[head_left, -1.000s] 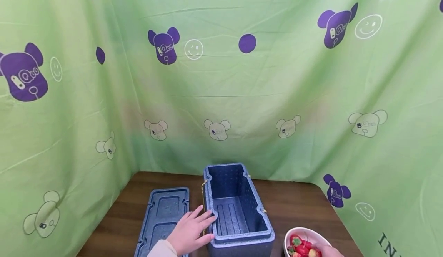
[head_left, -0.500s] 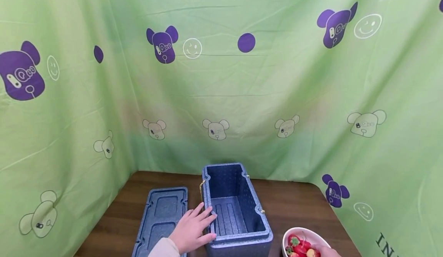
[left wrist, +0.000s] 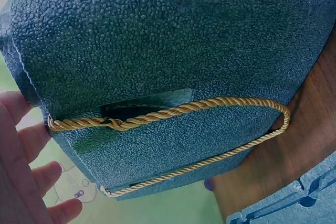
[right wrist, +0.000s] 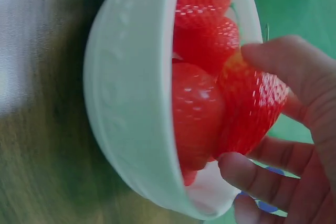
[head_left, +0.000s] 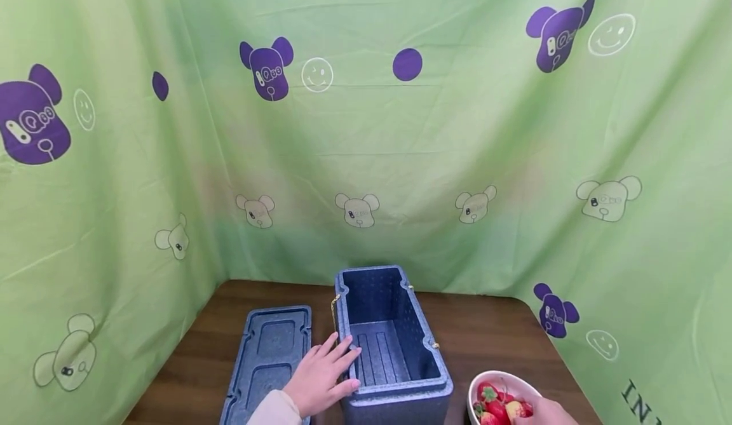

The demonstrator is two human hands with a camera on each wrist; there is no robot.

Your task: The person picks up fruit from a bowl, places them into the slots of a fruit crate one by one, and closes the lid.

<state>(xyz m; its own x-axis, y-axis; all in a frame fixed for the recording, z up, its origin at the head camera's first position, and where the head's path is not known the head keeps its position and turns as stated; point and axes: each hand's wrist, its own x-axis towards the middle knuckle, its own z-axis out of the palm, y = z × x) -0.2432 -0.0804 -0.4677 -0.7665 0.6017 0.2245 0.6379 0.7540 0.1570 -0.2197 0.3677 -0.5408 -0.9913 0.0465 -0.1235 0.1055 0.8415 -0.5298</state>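
Observation:
My left hand (head_left: pixel 320 377) rests on the left rim of a deep blue foam box (head_left: pixel 400 412), its fingers spread and fairly straight. A twisted gold cord (left wrist: pixel 210 104) hangs along that side of the box. At the lower right, my right hand (head_left: pixel 546 413) reaches into a white bowl (right wrist: pixel 128 93) of red strawberries. Thumb and fingers pinch one strawberry (right wrist: pixel 249 114), red with a yellowish end, at the bowl's mouth. Other strawberries (right wrist: pixel 202 1) lie beside it, partly hidden by the bowl's wall. Inside the box, the ribbed floor shows.
A blue lid (head_left: pixel 274 342) lies flat left of the box. Both sit on a dark brown wooden table (head_left: pixel 486 323). Green cloth (head_left: pixel 366 145) printed with bear heads hangs around the back and sides.
My right hand has shifted slightly at the bowl, and its thumb shows more against the yellowish strawberry. The left hand stays on the box rim. The head view has tilted a little.

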